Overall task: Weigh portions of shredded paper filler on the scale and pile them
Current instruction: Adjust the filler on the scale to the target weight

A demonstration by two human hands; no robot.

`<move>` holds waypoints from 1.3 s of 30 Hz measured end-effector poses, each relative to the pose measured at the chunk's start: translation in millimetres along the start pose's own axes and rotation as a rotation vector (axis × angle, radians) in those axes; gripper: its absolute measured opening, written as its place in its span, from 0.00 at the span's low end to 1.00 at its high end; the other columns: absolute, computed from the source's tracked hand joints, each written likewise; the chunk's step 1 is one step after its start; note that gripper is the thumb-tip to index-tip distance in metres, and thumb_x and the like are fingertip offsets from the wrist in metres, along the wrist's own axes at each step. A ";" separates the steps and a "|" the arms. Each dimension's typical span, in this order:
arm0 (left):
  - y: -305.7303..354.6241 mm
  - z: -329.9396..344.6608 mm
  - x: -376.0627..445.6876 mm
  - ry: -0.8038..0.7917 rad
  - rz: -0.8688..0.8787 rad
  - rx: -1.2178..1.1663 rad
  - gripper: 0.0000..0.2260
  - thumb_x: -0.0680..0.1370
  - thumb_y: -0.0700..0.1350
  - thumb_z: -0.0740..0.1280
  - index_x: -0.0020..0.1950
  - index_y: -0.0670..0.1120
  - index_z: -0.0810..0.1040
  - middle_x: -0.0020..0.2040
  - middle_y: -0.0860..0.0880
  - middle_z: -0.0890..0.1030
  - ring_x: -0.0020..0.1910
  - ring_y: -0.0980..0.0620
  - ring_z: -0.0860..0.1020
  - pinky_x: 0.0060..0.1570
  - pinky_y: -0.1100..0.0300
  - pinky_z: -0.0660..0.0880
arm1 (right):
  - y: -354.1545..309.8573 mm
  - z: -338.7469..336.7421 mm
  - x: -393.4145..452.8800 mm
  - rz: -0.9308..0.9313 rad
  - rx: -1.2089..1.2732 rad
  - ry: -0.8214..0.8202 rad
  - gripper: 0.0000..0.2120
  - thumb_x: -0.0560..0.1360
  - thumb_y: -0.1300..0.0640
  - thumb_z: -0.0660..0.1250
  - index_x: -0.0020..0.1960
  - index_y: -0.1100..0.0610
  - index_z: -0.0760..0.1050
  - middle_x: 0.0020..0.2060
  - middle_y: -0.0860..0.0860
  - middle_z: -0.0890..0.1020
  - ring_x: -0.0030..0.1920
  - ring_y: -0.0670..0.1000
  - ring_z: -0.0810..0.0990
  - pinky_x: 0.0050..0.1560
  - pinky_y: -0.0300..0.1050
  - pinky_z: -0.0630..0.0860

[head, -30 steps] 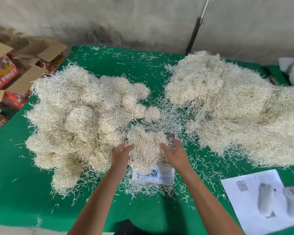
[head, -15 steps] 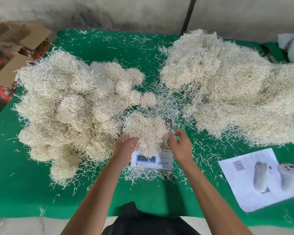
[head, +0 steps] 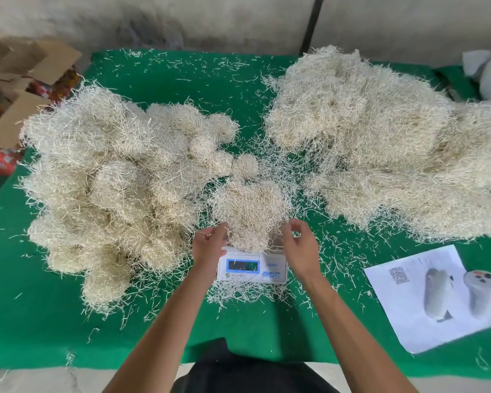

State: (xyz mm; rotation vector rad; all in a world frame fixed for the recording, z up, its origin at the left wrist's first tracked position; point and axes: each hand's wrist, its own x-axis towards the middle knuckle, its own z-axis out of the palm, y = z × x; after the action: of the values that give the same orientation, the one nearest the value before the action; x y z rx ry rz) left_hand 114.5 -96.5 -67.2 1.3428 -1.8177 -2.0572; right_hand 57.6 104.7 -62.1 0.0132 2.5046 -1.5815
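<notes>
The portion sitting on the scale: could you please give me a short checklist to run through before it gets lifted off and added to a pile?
1. Portion rests on the scale, apart from both big heaps: ok.
2. Left hand off the load: cannot tell; its fingertips sit right at the portion's edge.
3. Right hand off the load: ok, loosely curled beside it, holding nothing visible.
4. Display lit and uncovered: ok.
5. Reading on target: cannot tell, digits too blurred.
6. Room on the pile of weighed clumps on the left: ok.
</notes>
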 end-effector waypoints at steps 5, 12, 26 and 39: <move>-12.1 -10.9 -0.1 0.033 -0.097 -0.064 0.14 0.78 0.60 0.68 0.51 0.50 0.78 0.49 0.47 0.83 0.49 0.47 0.83 0.40 0.53 0.82 | 12.8 15.5 -17.5 0.042 0.083 -0.021 0.17 0.87 0.52 0.57 0.43 0.57 0.75 0.33 0.50 0.80 0.31 0.48 0.76 0.36 0.45 0.78; -29.3 -17.6 0.5 0.070 -0.198 -0.119 0.20 0.82 0.59 0.63 0.63 0.44 0.77 0.54 0.46 0.83 0.48 0.46 0.84 0.42 0.52 0.80 | 47.7 73.9 -65.9 0.295 0.319 -0.717 0.16 0.83 0.48 0.60 0.56 0.57 0.81 0.48 0.50 0.87 0.51 0.52 0.86 0.55 0.45 0.82; -41.5 -26.8 -12.7 -0.153 0.007 0.189 0.21 0.80 0.34 0.65 0.73 0.42 0.69 0.65 0.40 0.78 0.58 0.46 0.81 0.55 0.54 0.80 | 80.5 -41.0 -15.9 0.487 1.148 0.168 0.13 0.85 0.61 0.57 0.66 0.64 0.72 0.62 0.61 0.81 0.63 0.59 0.82 0.68 0.52 0.77; -74.3 21.2 -24.8 -0.569 -0.318 -0.039 0.12 0.83 0.37 0.63 0.65 0.38 0.71 0.58 0.43 0.84 0.57 0.46 0.83 0.59 0.51 0.80 | 76.9 22.3 -30.7 0.404 0.756 -0.036 0.17 0.85 0.55 0.58 0.56 0.68 0.78 0.41 0.60 0.84 0.40 0.59 0.82 0.47 0.50 0.82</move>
State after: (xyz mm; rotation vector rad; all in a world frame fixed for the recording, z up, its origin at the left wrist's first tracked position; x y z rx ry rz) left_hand 150.6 -44.5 -118.0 1.1775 -1.8164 -2.8640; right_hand 99.0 120.8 -135.4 0.5386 1.5904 -2.1678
